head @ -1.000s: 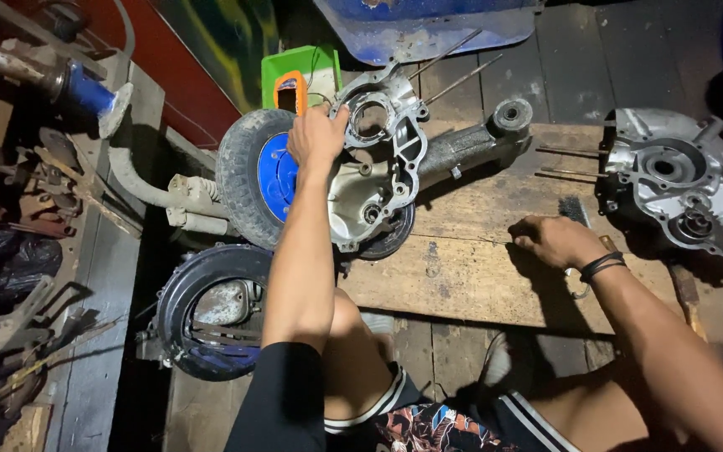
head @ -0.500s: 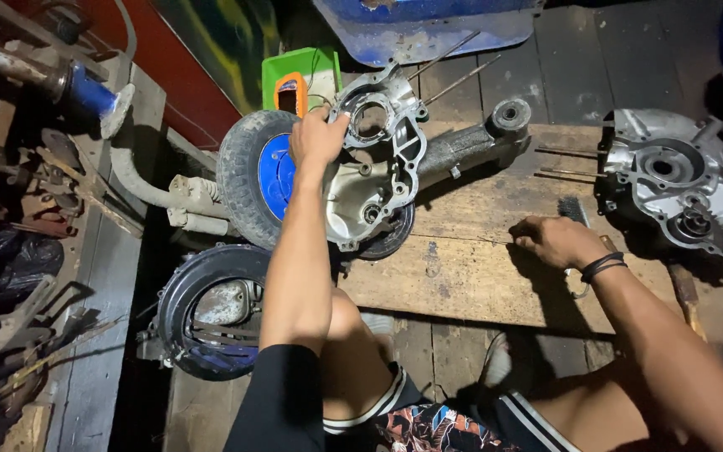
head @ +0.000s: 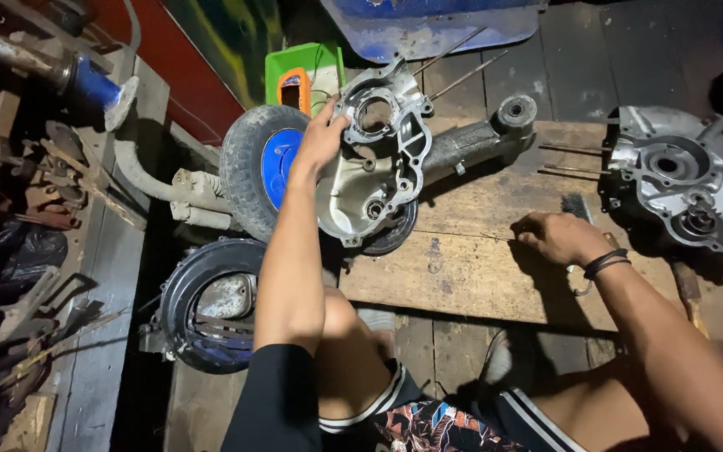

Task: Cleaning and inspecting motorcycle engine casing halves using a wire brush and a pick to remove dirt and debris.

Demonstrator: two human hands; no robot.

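While propped upright on the far left part of the bare wooden board (head: 495,268), grey cast-metal engine case half (head: 378,159) gripped at its left rim by left hand (head: 321,138), fingers curled over the edge. Long axis running left to right, ending in the swing-arm tube at far right. Right hand (head: 556,237) well apart, resting loosely curled on the board; anything pinched cannot be told. Two case halves counted: second silver crankcase half (head: 679,188) far right. One blue-hubbed small tyre (head: 261,167) just behind the left hand.
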